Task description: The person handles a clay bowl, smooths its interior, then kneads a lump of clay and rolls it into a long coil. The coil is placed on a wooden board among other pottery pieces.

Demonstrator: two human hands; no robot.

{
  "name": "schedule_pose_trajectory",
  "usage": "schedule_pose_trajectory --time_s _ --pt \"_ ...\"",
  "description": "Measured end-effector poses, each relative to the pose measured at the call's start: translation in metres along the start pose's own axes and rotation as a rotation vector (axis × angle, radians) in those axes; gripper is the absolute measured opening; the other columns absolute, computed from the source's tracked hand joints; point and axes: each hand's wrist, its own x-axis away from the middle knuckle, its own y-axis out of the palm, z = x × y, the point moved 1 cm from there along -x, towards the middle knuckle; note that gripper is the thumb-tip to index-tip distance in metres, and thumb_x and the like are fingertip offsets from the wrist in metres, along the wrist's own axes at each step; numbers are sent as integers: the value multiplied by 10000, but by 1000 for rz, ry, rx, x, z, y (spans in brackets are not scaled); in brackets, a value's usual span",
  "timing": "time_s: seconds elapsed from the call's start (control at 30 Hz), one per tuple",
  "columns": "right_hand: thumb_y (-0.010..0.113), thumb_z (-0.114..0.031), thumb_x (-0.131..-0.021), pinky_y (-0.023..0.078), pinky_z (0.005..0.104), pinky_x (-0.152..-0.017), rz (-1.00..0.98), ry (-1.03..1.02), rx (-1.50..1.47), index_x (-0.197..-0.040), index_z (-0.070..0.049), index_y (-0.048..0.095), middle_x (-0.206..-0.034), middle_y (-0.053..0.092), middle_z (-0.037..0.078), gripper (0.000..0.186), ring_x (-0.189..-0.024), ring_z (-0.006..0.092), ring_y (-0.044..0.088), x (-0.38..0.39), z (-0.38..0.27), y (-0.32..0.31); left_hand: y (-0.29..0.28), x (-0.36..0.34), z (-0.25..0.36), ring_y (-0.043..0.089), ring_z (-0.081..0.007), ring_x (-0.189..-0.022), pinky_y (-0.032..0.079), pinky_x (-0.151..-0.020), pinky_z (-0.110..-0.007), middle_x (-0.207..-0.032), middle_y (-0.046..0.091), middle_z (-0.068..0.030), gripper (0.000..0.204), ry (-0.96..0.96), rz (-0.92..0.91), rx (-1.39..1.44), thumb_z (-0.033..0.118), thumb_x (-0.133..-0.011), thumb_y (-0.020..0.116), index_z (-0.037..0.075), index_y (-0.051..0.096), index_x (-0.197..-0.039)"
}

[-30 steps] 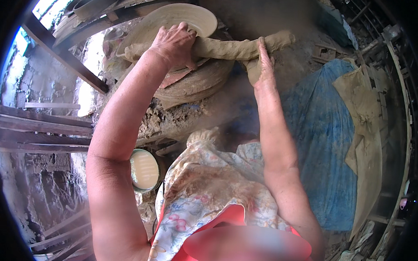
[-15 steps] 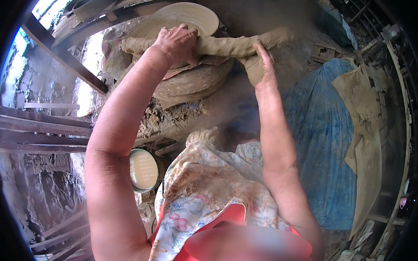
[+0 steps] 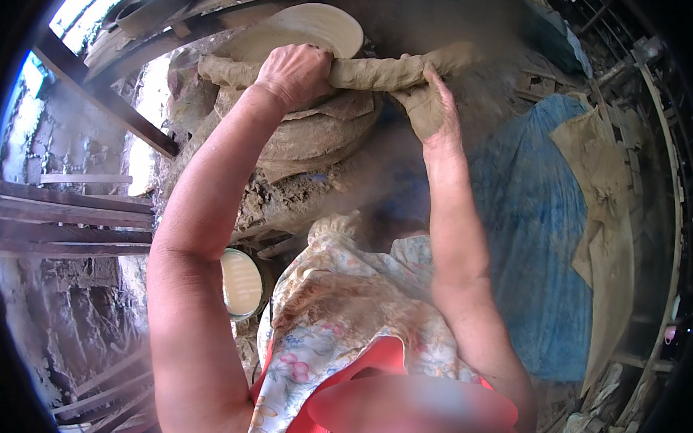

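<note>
A long, thick roll of grey-brown clay [image 3: 374, 75] lies crosswise at the far side of the view, its right end blurred. My left hand [image 3: 294, 73] is closed over the roll left of its middle, knuckles up. Farther right, my clay-coated right hand [image 3: 433, 109] supports it from below, thumb up along its near side; the fingers under it are mostly hidden. Just behind the roll is a wide, shallow, pale clay-coloured bowl [image 3: 330, 29]. Below the roll sits a rounded form wrapped in muddy cloth [image 3: 319, 139].
A bucket of milky liquid [image 3: 243, 281] stands beside my left upper arm. Crumbly clay [image 3: 282, 203] lies before me. To the right hang a blue sheet [image 3: 540, 246] and tan sacking [image 3: 603, 187]. Wooden slats [image 3: 71, 222] and a dark beam [image 3: 106, 93] are at left.
My left hand and forearm have shifted slightly to the right along the clay roll. My right hand stays in nearly the same place under it.
</note>
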Motion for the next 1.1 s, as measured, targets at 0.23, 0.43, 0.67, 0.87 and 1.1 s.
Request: schedule_pose_trajectory --time_s 0.23,0.43,0.67,0.87,1.1 --pt "590 -158 -898 425 514 -980 102 -15 83 -1192 -40 488 -1163 539 118 333 -1115 269 529 13 12 8 -6 5 14 626 -334 -902 510 -771 -424 -1004 610 -178 651 106 39 37 490 -628 756 16 581 -1038" --pt "612 -122 -878 439 524 -963 144 -66 123 -1191 -31 481 -1163 535 120 351 -1112 271 533 9 6 8 1 -2 11 646 -330 -872 526 -714 -416 -969 648 -159 565 -30 9 -19 496 -660 732 56 630 -1000" --pt "629 -156 -875 454 514 -947 191 27 141 -1205 -27 463 -1148 547 125 391 -1094 268 544 17 21 14 -4 8 7 626 -336 -901 511 -767 -418 -971 624 -171 640 95 135 -69 457 -594 781 26 596 -1030" --pt "652 -134 -857 458 484 -944 173 -1 155 -1178 -39 499 -1139 554 102 368 -1082 253 550 23 21 20 2 6 17 645 -328 -880 532 -746 -405 -980 632 -176 458 74 89 33 352 -659 745 38 634 -973" --pt "689 -141 -830 470 400 -956 127 -62 26 -1194 -59 511 -1159 560 79 413 -1051 205 561 12 16 15 -5 6 12 650 -323 -864 524 -754 -415 -871 667 -152 441 17 11 30 405 -693 706 50 645 -947"
